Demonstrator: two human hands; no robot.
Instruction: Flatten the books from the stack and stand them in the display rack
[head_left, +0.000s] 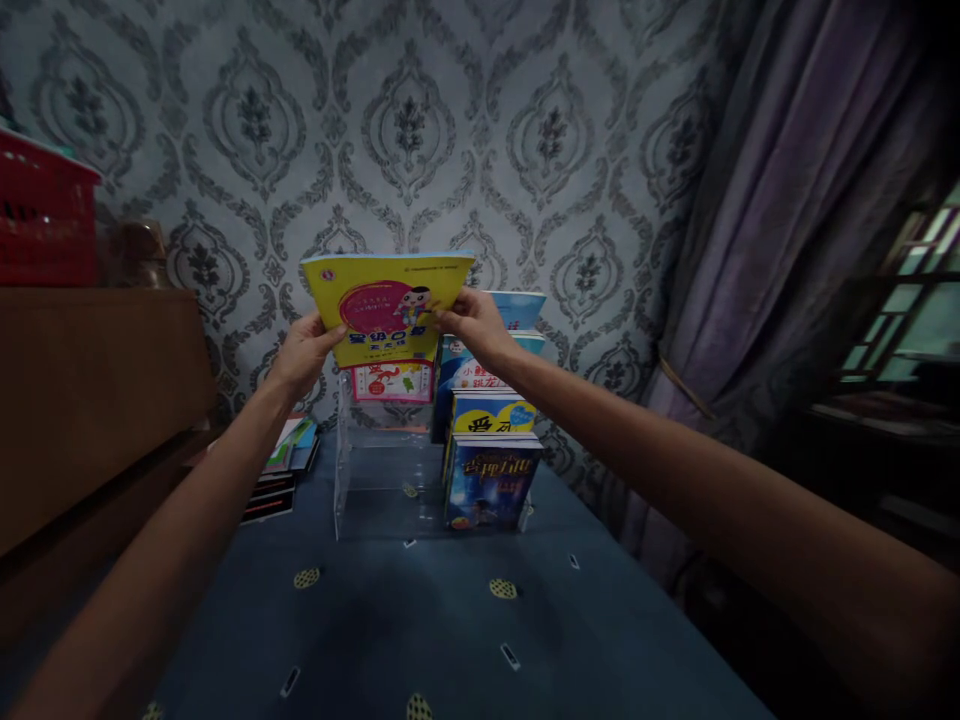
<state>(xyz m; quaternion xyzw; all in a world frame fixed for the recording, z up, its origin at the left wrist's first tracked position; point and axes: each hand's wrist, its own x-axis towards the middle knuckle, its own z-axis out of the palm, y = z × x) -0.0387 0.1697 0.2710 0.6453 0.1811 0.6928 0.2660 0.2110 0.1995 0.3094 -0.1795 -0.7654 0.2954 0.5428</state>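
Note:
Between both hands I hold a yellow book [390,300] with a pink circle and a cartoon child on its cover. My left hand [306,350] grips its left edge, and my right hand [474,322] pinches the right edge. The book is raised at the back of a clear tiered book rack [382,490]. Just below it, a pink-bordered book [391,384] is partly hidden. On the rack's right side stand several books in tiers, among them a dark blue one [493,490] in front, a yellow and blue one [491,412], and a light blue one [519,308] at the back.
The rack stands on a blue patterned tablecloth [405,620]. Left of it lies a stack of books [281,470]. A brown wooden cabinet [97,380] with a red basket [45,215] borders the left; a purple curtain [765,230] hangs at right. Patterned wallpaper covers the wall behind.

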